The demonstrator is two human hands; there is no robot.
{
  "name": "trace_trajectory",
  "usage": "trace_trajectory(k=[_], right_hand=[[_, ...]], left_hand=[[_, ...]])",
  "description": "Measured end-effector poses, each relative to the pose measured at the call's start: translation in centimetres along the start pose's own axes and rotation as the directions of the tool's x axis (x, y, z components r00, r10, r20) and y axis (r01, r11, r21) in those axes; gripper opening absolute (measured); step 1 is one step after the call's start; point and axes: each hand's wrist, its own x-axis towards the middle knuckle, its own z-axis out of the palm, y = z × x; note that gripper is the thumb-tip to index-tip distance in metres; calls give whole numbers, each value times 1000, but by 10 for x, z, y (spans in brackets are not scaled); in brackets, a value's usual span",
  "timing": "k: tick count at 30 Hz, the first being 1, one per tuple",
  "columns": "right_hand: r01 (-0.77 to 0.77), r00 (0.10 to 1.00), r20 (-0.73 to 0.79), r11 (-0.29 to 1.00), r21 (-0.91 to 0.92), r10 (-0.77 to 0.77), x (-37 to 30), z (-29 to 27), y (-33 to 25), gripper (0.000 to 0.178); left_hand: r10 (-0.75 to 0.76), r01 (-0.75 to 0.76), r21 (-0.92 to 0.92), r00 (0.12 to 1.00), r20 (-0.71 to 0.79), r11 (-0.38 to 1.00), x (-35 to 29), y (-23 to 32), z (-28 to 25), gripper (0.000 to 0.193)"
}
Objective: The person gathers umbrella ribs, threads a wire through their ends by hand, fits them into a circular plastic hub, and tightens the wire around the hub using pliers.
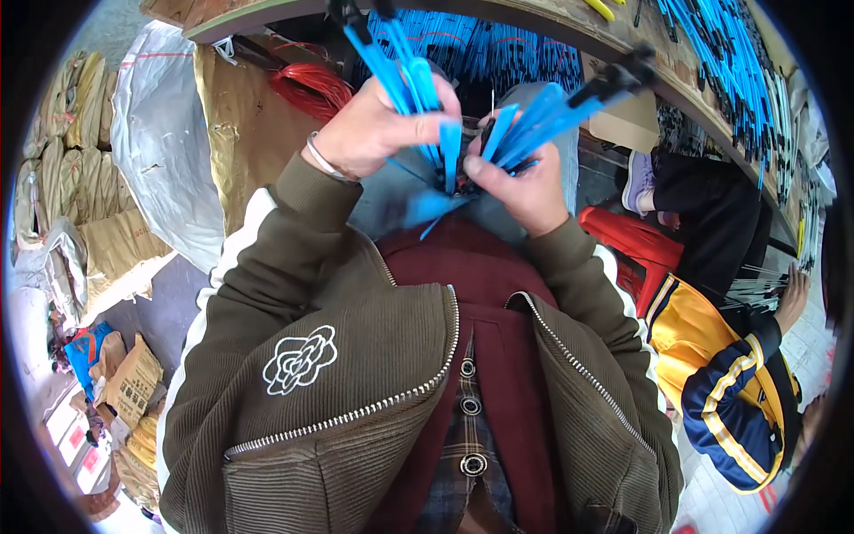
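Note:
My left hand (378, 129) is closed round a bunch of bright blue strips (411, 82) with black ends, which point up and away from me. In my right hand (534, 191) is a second bunch of blue strips (543, 125), fanned toward the upper right, their dark tips blurred by motion. The hands are close together above my lap, thumbs facing each other. Between them, lower ends of the strips cross, and a blurred blue piece (427, 209) hangs below. What exactly the fingertips pinch there is hidden.
A wooden bench (569, 34) curves along the far side, with many blue rods (725, 71) at right and more beneath it. Red cord (311, 89) lies at left, near wrapped bundles (80, 169). On the right, another person in a yellow and navy jacket (712, 356) sits close.

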Motion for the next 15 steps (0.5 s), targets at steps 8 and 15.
trace_trajectory(k=[8,15], right_hand=[[-100,971,-221,994,-43,88,2,9,-5,37],[-40,999,-8,997,-70,39,14,-9,-16,33]], left_hand=[[16,-8,22,924,-382,1000,-6,-4,17,13],[-19,9,-35,960,-280,999,1,11,27,9]])
